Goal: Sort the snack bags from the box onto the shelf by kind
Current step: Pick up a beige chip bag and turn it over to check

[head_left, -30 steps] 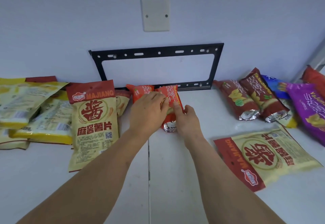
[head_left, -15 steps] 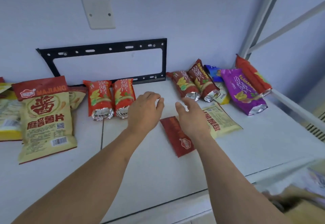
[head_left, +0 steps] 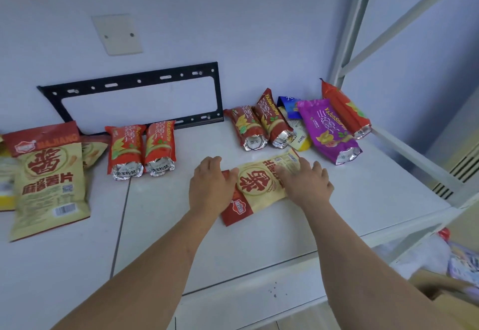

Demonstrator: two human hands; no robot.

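Head view is showing both bare hands lying on a flat beige snack bag with a red top band and a large red character (head_left: 259,187), which is resting on the white shelf board (head_left: 259,241) with its print facing away from the wearer. The left hand (head_left: 210,187) is pressing palm-down on the bag's red end, fingers together and slightly curled over its edge. The right hand (head_left: 307,183) is lying spread and flat over the bag's far end; neither hand is lifting it. Behind, two orange-red foil-ended bags (head_left: 141,149) are leaning side by side near the black metal wall bracket (head_left: 129,101). A matching beige bag (head_left: 48,179) is lying to the left. To the right, two dark red bags (head_left: 261,124) are sitting beside a purple bag (head_left: 328,127).
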